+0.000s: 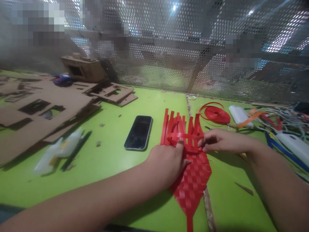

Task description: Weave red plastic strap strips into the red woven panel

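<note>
1. Pressing down on a red woven strip mat [193, 180], the left hand [166, 162] lies flat across its left edge, thumb tip on the cross strip [185, 138]; fingers together, resting on top rather than clamped round anything.
2. Right hand [220, 141] comes in from the right, fingertips pinched together on the right end of that same cross strip.
3. Mat lies on the green bench [116, 167], centre-near, directly under and between both hands; woven part tapers to a point toward the near edge, loose upright strips [178, 124] fan out on the far side of the hands.
4. Cross strip runs left-right through the loose strips, just far of the woven part.
5. Black phone [138, 132] lies flat left of the mat, near but apart from it.
6. Coil of red strip [214, 114] sits far-right of the mat.
7. Cardboard cut-outs [48, 106] piled far-left; white glue gun [58, 149] lies near-left.
8. White and orange bits clutter the far-right; perforated metal screen [169, 48] stands behind the bench.
</note>
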A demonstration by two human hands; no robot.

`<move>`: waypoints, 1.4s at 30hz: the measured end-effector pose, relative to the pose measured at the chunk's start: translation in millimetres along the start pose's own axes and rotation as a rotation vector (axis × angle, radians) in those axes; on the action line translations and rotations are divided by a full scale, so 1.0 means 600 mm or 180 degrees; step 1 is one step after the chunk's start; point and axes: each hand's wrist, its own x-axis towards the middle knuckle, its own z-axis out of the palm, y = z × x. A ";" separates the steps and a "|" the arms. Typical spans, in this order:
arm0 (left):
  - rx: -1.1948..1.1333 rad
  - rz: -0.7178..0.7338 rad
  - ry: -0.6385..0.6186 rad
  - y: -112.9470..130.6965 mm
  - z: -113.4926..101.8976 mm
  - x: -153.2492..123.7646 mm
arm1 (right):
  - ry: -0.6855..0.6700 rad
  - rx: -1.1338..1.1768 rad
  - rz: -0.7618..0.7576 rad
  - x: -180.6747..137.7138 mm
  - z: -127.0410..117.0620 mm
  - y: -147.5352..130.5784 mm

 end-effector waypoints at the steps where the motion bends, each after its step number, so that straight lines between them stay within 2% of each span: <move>1: 0.0035 -0.0005 0.0003 0.001 0.001 -0.001 | 0.0004 0.0012 0.0002 -0.001 0.000 -0.001; 17: 0.0383 0.0083 0.0209 0.007 0.018 0.000 | -0.0046 0.0184 0.0126 -0.003 -0.002 0.006; 24: 0.0258 0.0066 0.0299 0.007 0.021 0.000 | 0.0136 -0.0096 0.0200 0.006 -0.002 -0.001; 30: 0.0281 0.0243 0.0181 0.004 0.017 0.001 | 0.0103 0.0106 0.0266 0.004 -0.004 0.001; 38: 0.0509 0.0478 0.0174 0.004 0.011 -0.001 | 0.0107 -0.0017 0.0256 -0.001 -0.007 -0.005; 42: 0.0223 0.0078 0.0162 0.008 0.013 -0.002 | 0.0284 0.0015 0.0390 0.002 -0.002 -0.007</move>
